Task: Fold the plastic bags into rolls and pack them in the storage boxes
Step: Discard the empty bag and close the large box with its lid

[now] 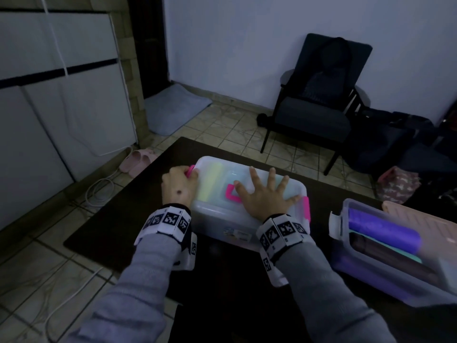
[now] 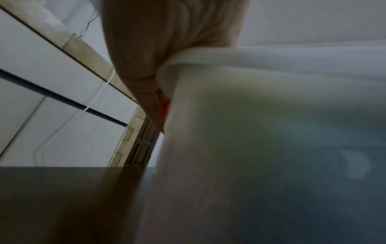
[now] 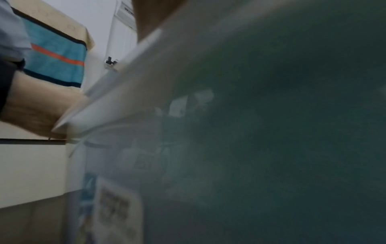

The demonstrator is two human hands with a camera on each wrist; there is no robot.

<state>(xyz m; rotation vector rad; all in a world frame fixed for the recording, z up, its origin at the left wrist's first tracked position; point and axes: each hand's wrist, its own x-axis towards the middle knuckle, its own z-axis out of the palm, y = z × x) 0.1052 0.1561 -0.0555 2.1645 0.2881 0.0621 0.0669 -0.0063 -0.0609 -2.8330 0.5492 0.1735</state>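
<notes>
Left grip (image 1: 178,186): curled round the pink latch (image 1: 190,171) at the box's left end; snap-down not yet confirmed.
Right grip (image 1: 265,193): flat, fingers spread, pressing on the lid (image 1: 217,179); nothing held.
Box (image 1: 222,219): under both grips, on the bench (image 1: 111,219); pale green and blue rolls dimly visible through the lid.
Second box (image 1: 385,276): right of the right grip, lidless, purple rolls (image 1: 380,229) inside.
Risk, latch: likely slip or half-catch if lid pressure eases; thumb close enough to pinch.
Risk, slide: sideways push could skate the box toward the far edge.
Edges: far bench edge just beyond the fingertips; left edge near the left grip.
Room: bare bench toward the body; narrow gap between the boxes.
</notes>
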